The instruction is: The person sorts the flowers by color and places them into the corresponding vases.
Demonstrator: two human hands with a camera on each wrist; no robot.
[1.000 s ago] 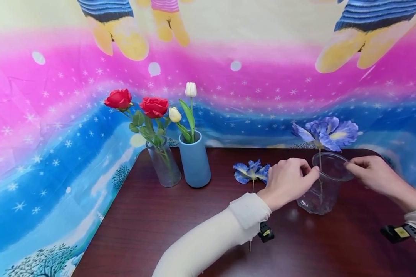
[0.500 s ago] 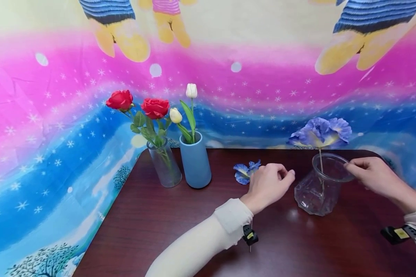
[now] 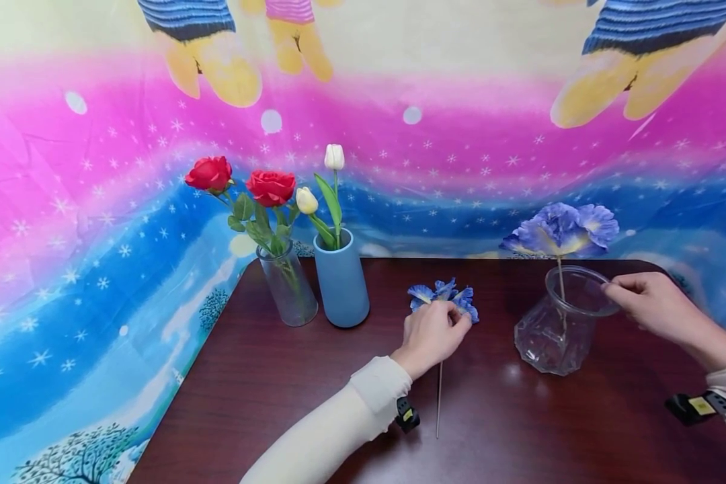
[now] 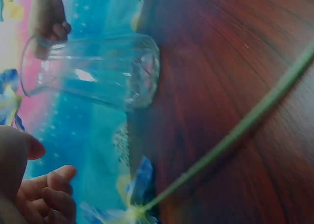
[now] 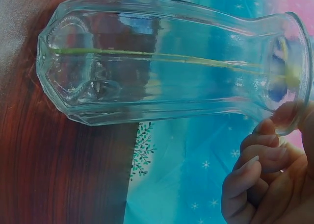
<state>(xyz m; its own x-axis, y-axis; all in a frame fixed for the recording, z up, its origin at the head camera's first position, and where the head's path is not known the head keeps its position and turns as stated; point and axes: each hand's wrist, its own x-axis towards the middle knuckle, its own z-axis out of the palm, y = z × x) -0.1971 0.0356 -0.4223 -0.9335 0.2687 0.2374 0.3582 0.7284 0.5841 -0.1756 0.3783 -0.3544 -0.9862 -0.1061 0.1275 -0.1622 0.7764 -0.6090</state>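
Observation:
My right hand pinches the rim of a clear faceted glass vase between thumb and fingers. One blue-purple iris stands in this vase, its green stem reaching down near the base. A second blue iris lies on the dark wooden table, its thin stem pointing toward the near side. Over that bloom hovers my left hand, thumb and fingertips apart with nothing between them in the left wrist view. The hand covers part of the bloom and upper stem in the head view.
To the left, a clear glass vase holds red roses. Beside it a blue vase carries white tulips. A painted cloth backdrop hangs behind the table.
My left hand has let go of the iris in the vase and moved left, over the iris on the table. The right hand stays at the vase rim.

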